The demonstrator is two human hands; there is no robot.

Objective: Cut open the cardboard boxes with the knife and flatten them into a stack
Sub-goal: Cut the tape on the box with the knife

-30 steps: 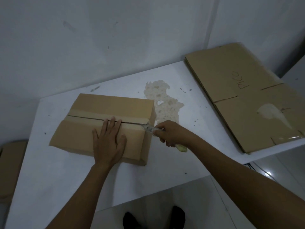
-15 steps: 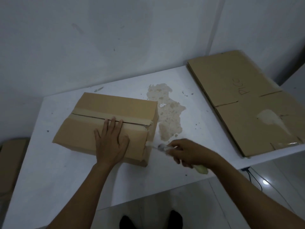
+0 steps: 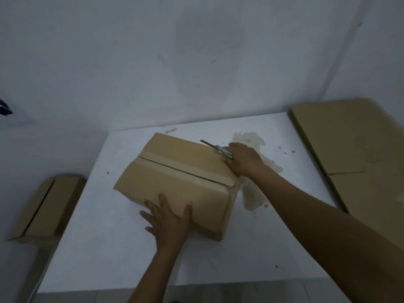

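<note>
Taped box (image 3: 185,169) on stained white table (image 3: 105,248), bare wall (image 3: 175,62)

Open bench (image 3: 98,248) front and left; box (image 3: 175,186) blocks centre, flattened cardboard (image 3: 360,160) fills right edge, wall (image 3: 196,73) behind.

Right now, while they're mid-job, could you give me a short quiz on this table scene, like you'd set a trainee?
1. True or false: the right hand grips the knife.
2. Relative to the box, the flattened cardboard lies: A) to its right B) on top of it C) underneath it.
3. Fill in (near/far): the left hand presses the box's ___ edge.
Key: 1 true; 2 A; 3 near.
</note>
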